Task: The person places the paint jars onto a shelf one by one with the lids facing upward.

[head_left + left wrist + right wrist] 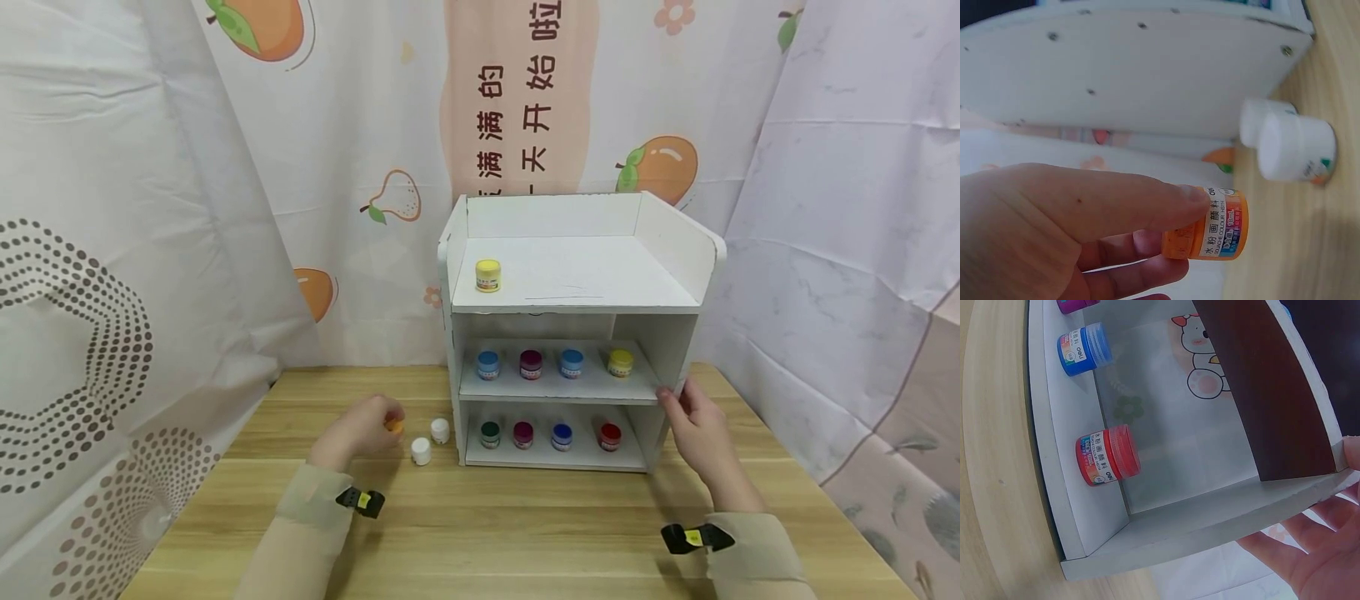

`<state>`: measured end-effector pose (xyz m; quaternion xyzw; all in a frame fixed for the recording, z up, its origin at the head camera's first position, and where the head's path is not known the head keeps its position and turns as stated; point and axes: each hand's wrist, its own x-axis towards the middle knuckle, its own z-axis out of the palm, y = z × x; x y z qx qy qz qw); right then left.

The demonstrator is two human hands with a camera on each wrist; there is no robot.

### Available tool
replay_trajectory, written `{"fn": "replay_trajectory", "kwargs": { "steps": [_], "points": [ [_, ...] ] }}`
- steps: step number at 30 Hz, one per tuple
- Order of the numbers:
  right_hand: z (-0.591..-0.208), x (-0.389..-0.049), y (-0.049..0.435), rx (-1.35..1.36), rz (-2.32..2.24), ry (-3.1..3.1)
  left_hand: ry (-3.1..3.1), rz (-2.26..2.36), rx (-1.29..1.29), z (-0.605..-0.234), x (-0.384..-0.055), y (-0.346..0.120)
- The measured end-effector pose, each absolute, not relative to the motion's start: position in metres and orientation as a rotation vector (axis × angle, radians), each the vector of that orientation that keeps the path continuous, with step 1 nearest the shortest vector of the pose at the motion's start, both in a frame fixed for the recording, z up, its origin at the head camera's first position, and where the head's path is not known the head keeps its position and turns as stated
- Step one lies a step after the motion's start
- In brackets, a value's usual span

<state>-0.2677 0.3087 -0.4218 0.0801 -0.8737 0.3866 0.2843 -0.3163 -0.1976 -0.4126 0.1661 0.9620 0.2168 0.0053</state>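
My left hand (366, 427) pinches an orange gouache paint jar (1222, 224) between thumb and fingers, left of the shelf; its printed label shows in the left wrist view. Close by, two white jars (421, 451) stand on the table against the shelf's left side. My right hand (699, 429) grips the right side panel of the white shelf (585, 267), thumb on the front edge and fingers along the outer face. Inside the bottom level stand a red jar (1107, 456) and a blue jar (1084, 349), with a purple-red jar (522, 434) and a green jar (490, 434).
On the middle level sit two blue jars (572, 363), a maroon jar (530, 364) and a yellow jar (620, 362). Another yellow jar (487, 276) stands at the left of the top board. The wooden table (510, 533) is bordered by printed curtains (360, 108).
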Motion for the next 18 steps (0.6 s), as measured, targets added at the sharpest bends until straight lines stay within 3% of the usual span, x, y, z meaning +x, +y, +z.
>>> {"fn": "replay_trajectory", "kwargs": {
  "steps": [18],
  "points": [
    [-0.422, -0.267, 0.308, 0.233, 1.044, -2.335, 3.11, 0.603, 0.875, -0.371, -0.28, -0.161]
  ]
}}
